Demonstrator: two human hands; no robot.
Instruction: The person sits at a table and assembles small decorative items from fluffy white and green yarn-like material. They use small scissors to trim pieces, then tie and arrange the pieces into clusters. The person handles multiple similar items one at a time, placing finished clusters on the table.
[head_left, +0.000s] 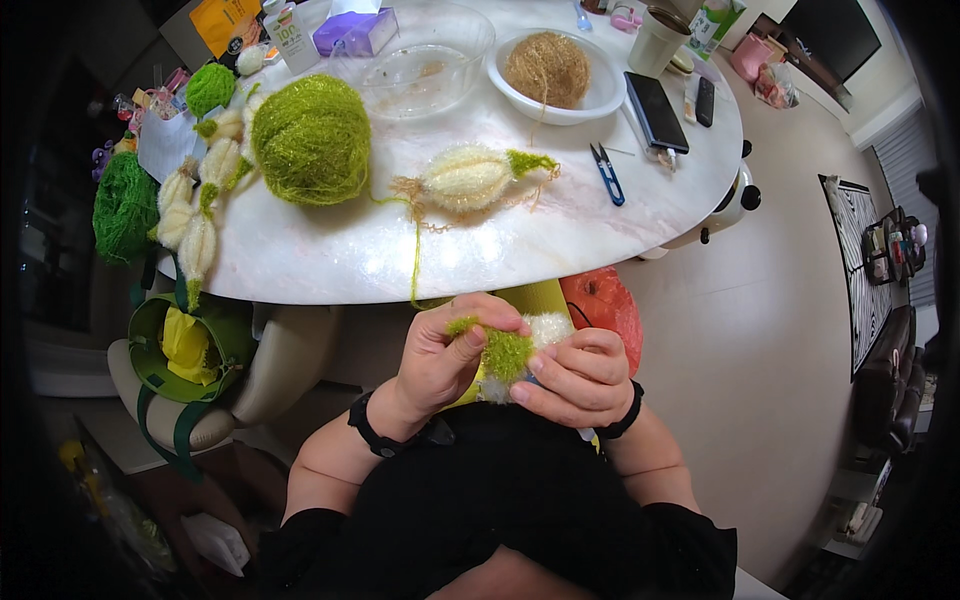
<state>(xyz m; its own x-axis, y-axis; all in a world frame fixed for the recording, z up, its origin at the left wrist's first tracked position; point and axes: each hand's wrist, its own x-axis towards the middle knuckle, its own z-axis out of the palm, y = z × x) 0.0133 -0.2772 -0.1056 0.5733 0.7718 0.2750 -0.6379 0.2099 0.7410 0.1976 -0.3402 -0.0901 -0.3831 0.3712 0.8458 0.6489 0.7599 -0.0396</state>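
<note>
Between my two hands, over my lap, is a fuzzy green crocheted piece (507, 354). My left hand (454, 349) pinches its upper left edge, and my right hand (581, 379) grips its right side with the fingertips. A fluffy white yarn piece (550, 330) shows just behind my right fingers. On the table, a large ball of green yarn (311, 139) has a strand running down over the edge towards my hands. To its right lies a cream crocheted piece with a green tip (465, 178), with tan yarn around it. No hook can be made out in my hands.
Blue thread snips (609, 176), a smartphone (656, 112) and a white bowl (559, 112) with tan yarn (547, 69) are on the marble table (337, 259). Several cream pieces (199, 244) lie at its left. A green bag (229, 330) rests on a chair at the left; red plastic (615, 315) is below the edge.
</note>
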